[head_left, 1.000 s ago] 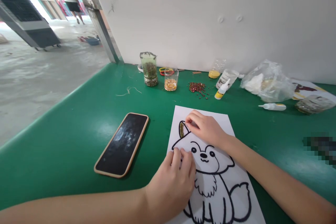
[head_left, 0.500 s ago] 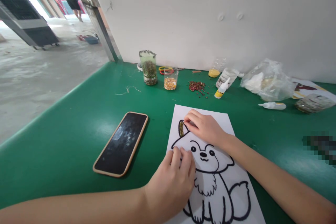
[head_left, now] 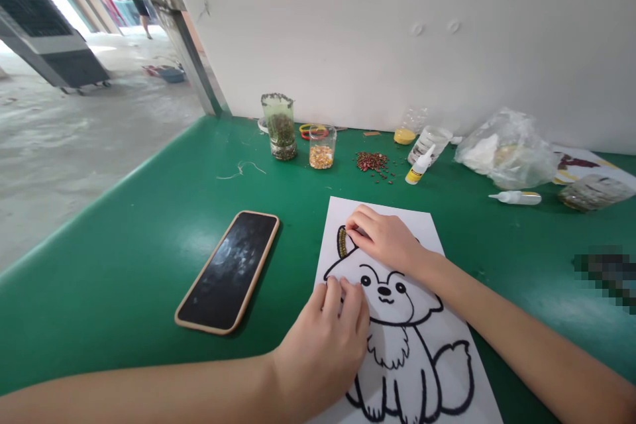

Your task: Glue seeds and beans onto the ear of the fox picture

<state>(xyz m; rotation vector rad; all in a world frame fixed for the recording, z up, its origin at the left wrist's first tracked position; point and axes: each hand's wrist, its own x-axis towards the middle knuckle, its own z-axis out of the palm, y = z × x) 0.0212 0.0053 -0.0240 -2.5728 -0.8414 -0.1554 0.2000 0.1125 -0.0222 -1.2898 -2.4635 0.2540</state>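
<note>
We saw the ear (head_left: 342,242) just left of our right hand (head_left: 385,236), its long axis up the sheet (head_left: 454,315) on the surface (head_left: 144,265); our left hand (head_left: 322,341) rested lower, farther away. The right grip was narrow, its content hidden; the left we could not tell

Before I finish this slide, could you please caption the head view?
Left hand on an animal drawing, right hand at its partly filled ear, phone alongside.

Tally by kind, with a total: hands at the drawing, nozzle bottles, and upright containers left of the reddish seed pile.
Hands: 2 (left hand, right hand)
Nozzle bottles: 2 (left bottle, right bottle)
Upright containers: 2 (greenish one, clear one)
Total: 6
</note>
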